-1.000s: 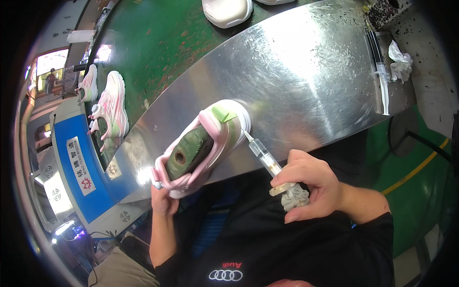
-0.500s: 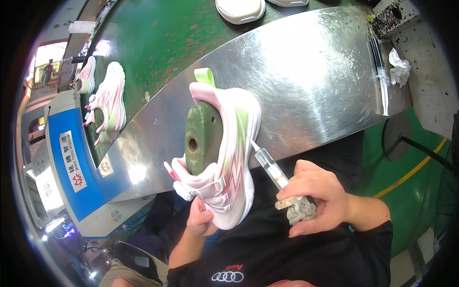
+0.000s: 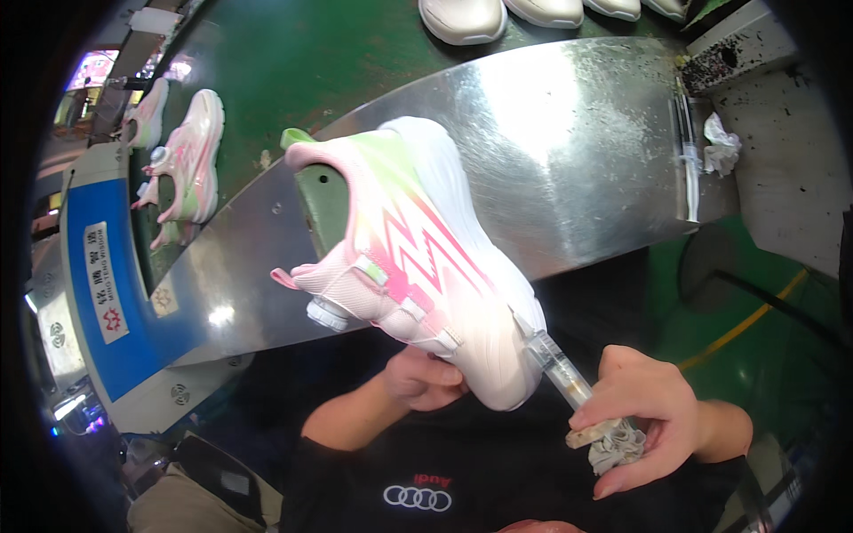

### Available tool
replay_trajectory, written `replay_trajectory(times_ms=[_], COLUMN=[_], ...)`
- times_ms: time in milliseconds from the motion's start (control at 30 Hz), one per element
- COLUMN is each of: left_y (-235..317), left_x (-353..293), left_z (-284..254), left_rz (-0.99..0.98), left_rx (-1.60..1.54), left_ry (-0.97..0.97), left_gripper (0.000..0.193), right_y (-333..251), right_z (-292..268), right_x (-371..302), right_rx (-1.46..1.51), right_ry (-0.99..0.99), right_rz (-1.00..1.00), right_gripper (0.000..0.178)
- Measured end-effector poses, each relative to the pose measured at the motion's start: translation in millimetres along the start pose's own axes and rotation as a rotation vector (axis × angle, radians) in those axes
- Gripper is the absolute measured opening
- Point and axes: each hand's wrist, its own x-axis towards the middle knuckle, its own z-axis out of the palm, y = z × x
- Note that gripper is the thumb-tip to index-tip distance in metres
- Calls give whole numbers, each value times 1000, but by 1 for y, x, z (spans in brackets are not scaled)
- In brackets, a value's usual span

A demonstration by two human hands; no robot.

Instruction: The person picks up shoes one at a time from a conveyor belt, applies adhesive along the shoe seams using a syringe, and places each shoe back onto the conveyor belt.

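Note:
A pink, white and light green sneaker (image 3: 462, 284) with a dial fastener is tilted, its side turned up. A green shoe last (image 3: 329, 209) fills its opening. My left hand (image 3: 425, 379) grips the shoe from below near the toe, fingers partly hidden. My right hand (image 3: 653, 404) holds a clear syringe (image 3: 560, 366), whose needle tip meets the seam between upper and white sole near the toe. Tucked in the same hand are a crumpled greyish wad (image 3: 617, 447) and a small pale strip (image 3: 588, 434).
Under the shoe's far part lies a metal shelf (image 3: 586, 186) beside a green belt (image 3: 293, 62). Pink sneakers (image 3: 191, 160) stand at left, white shoes (image 3: 462, 19) at the far side. Another syringe (image 3: 688, 169) and crumpled tissue (image 3: 721, 145) lie at right. A blue-and-white machine (image 3: 71, 249) borders the left.
The sneaker has been tilted so its side faces up more. My right hand and syringe have moved right and nearer, the needle from the shoe's mid-side to near the toe.

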Motion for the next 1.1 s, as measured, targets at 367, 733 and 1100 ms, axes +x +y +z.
replay_trajectory(times_ms=[367, 733, 1100], left_y=[3, 6, 6], left_x=[67, 97, 109], left_z=[21, 18, 36], left_rz=[-85, -42, -32], left_rx=[175, 146, 163], left_ry=[3, -153, -53], left_gripper=[59, 41, 53], right_y=[-37, -35, -22], right_z=[-6, -6, 10], right_x=[-45, -52, -43], right_rx=[-147, -408, -825], right_ry=[133, 214, 254], right_rz=[18, -57, -146], right_gripper=[51, 49, 37])
